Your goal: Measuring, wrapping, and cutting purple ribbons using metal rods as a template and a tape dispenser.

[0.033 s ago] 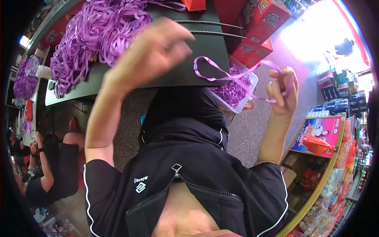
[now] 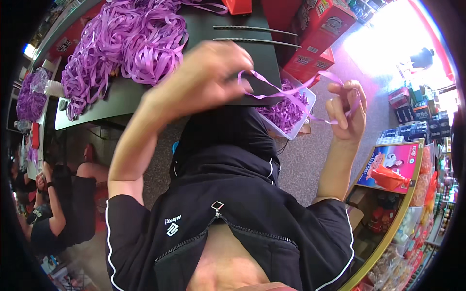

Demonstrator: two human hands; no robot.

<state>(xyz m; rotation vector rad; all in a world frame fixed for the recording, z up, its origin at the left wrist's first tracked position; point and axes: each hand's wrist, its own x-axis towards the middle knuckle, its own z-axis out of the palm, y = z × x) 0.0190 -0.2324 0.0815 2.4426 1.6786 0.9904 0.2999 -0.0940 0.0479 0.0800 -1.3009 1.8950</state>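
Observation:
My left hand (image 2: 208,77) is raised in front of me and blurred, its fingers pinching one end of a thin purple ribbon (image 2: 291,94). The ribbon runs rightward to my right hand (image 2: 347,114), which holds its other end looped around the fingers. Just under the stretched ribbon, at the table's near edge, a clear plastic tub (image 2: 307,99) holds several more purple ribbon pieces. My dark zipped jacket fills the lower middle.
A big heap of purple ribbons (image 2: 126,39) lies on the dark table (image 2: 121,97), with two thin metal rods (image 2: 257,30) beside it. Red cartons (image 2: 315,29) stand at the right. A person sits at the left (image 2: 63,203). Stocked shelves (image 2: 403,194) curve along the right.

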